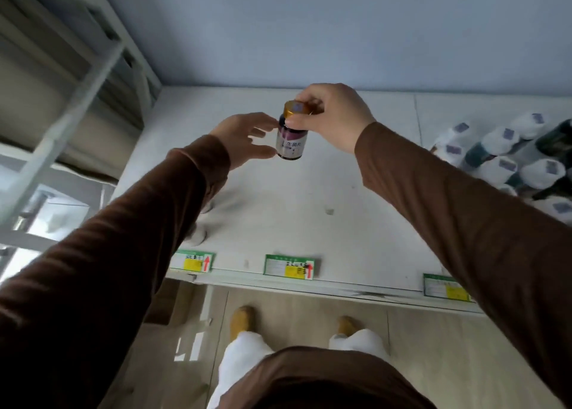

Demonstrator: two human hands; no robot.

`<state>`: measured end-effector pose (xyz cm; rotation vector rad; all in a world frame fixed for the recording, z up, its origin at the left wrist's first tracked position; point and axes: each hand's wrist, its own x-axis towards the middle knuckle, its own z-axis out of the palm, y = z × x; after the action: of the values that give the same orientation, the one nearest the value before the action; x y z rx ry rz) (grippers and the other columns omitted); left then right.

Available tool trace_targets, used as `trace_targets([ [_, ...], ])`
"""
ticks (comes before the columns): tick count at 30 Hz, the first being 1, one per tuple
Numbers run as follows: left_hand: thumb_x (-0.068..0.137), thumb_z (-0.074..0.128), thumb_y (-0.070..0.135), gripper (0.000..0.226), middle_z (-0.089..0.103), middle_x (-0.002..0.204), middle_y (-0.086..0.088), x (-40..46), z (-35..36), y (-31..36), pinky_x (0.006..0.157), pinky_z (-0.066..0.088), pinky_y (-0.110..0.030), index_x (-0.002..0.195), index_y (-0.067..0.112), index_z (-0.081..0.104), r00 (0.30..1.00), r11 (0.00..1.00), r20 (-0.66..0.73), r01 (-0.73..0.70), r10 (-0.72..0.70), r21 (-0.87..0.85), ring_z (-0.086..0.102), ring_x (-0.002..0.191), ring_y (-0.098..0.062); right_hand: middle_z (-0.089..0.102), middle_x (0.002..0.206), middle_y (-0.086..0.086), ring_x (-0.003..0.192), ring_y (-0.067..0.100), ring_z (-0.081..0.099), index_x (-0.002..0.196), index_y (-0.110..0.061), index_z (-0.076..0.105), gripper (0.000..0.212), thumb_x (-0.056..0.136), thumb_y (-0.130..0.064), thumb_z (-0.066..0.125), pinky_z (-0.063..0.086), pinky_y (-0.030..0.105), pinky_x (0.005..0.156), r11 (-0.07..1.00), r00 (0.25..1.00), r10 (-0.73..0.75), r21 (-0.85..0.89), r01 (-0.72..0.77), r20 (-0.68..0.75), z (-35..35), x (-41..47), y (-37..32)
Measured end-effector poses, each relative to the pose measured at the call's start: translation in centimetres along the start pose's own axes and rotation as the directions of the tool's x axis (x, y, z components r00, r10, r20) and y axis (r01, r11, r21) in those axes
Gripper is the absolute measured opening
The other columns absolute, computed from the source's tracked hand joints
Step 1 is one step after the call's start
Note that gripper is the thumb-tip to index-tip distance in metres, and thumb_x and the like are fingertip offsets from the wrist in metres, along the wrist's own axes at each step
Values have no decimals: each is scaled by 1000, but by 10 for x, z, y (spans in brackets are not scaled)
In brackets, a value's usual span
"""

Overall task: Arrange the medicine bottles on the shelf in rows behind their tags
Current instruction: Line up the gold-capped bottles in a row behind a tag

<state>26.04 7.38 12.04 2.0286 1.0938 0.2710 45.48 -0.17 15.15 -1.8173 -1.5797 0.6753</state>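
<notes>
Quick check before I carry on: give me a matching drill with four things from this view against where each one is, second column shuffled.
Things:
1. gold-capped bottle
2. white-capped bottles
3. middle tag
4. left hand

Places:
A. on the shelf's front edge, with a red arrow
B. touching the bottle's side with its fingertips
C. held above the shelf, the right hand gripping its cap
D. clustered on the shelf at the right

Pairs: 1-C, 2-D, 3-A, 4-B
</notes>
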Motion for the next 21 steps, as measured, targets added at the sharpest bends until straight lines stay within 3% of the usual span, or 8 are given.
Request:
trace_targets([
  [5, 84, 71, 21, 35, 65, 118, 3, -17, -69, -80, 95, 49, -37, 118, 23, 63, 996, 966, -91, -2, 26, 259, 59, 107, -18, 67, 105, -3, 97, 16, 62, 104, -23, 68, 38, 72, -41, 78, 50, 32, 86, 995, 999, 34, -95, -34, -1, 81, 21, -48],
  [9, 85, 69, 28, 31, 66, 117, 3, -28, -90, -128, 87, 45, -28, 116, 24, 63, 993, 935, -104, -9, 49, 354, 59, 104, -16, 65, 107, -2, 97, 16, 59, 107, -22, 66, 41, 72, -41, 78, 44, 27, 82, 983, 997, 71, -168, -71, -6, 137, 32, -73],
  [15, 87, 66, 30, 32, 65, 119, 0, -26, -100, -168, 90, 44, -32, 118, 22, 62, 995, 921, -94, 6, 33, 389, 59, 107, -18, 62, 110, -1, 101, 17, 57, 111, -21, 63, 41, 77, -39, 76, 36, 23, 78, 957, 991, 134, -260, -126, 14, 188, 44, -84],
  [21, 87, 66, 29, 31, 65, 118, -1, -19, -99, -185, 90, 45, -32, 117, 23, 62, 997, 929, -73, 30, -3, 368, 59, 106, -19, 61, 111, 2, 101, 21, 59, 113, -18, 61, 42, 79, -38, 75, 40, 26, 80, 932, 988, 145, -342, -118, 54, 208, 53, -81],
])
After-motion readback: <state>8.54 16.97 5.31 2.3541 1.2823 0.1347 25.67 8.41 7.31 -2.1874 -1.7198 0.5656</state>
